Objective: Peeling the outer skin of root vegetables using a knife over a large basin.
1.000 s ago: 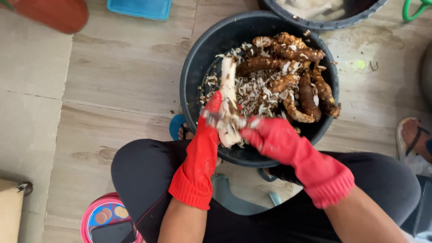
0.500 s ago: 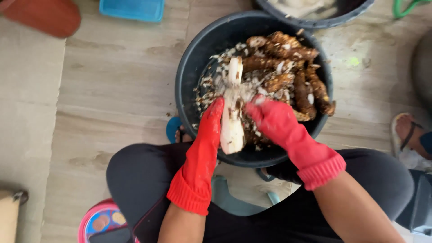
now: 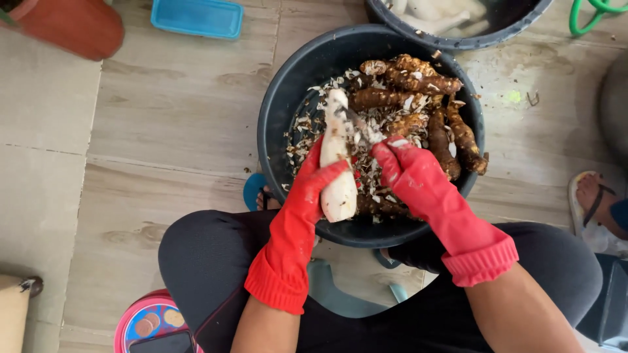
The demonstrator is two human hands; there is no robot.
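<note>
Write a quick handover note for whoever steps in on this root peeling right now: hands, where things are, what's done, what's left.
Left hand, in a red glove, grips a mostly peeled white root over the dark tub.
Right hand, gloved too, holds a small blade against the root's upper part.
Done: this root is nearly bare; peel scraps litter the tub; pale peeled roots lie in the second tub above.
Left: several brown unpeeled roots on the tub's right side.

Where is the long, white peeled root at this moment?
In the head view, the long, white peeled root is held in the left hand, over the near left part of the dark round tub.
</note>
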